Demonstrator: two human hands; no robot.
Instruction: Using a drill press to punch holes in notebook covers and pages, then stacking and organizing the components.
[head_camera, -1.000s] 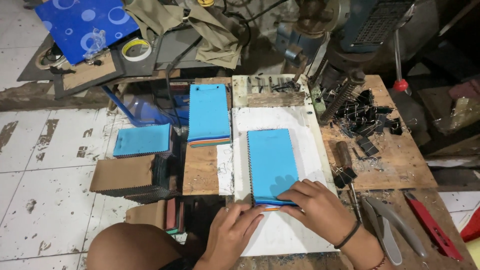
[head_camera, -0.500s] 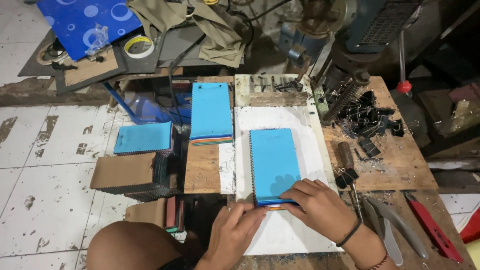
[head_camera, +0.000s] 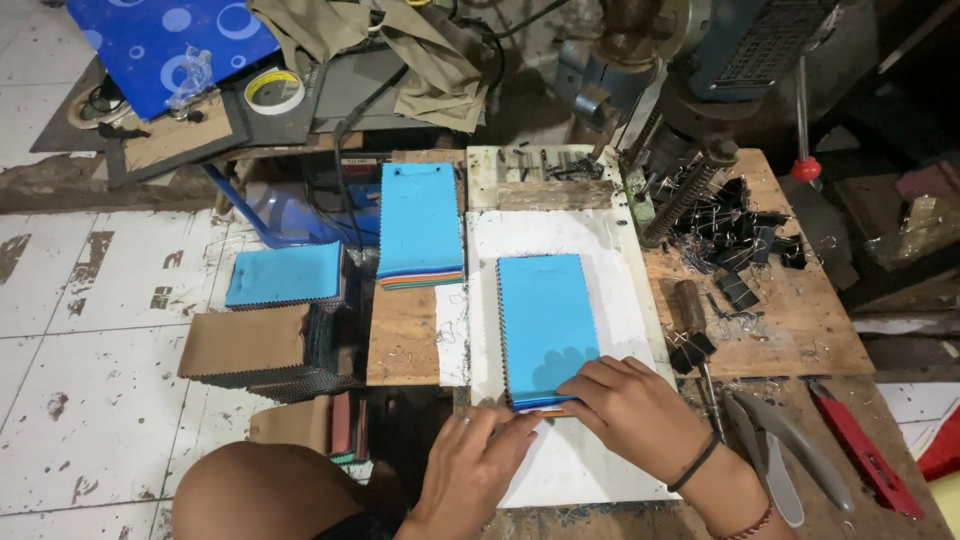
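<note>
A stack of fabric swatches with a light blue top (head_camera: 545, 320) lies on a white board (head_camera: 610, 250) on the wooden workbench. My right hand (head_camera: 625, 405) presses down on the stack's near end, fingers over its edge. My left hand (head_camera: 470, 470) touches the near left corner of the same stack, fingertips against its edge. Coloured layers show under the blue top sheet at the near end.
A second blue-topped swatch stack (head_camera: 420, 225) sits to the left on a wooden plank. More stacks, blue (head_camera: 285, 275) and brown (head_camera: 250, 345), stand on the floor. Black binder clips (head_camera: 735, 235), a drill press (head_camera: 700, 90), pliers (head_camera: 790, 450) and a red tool (head_camera: 865, 450) lie right.
Both hands stay on the near end of the blue stack. The left hand has shifted slightly along the stack's near edge.
</note>
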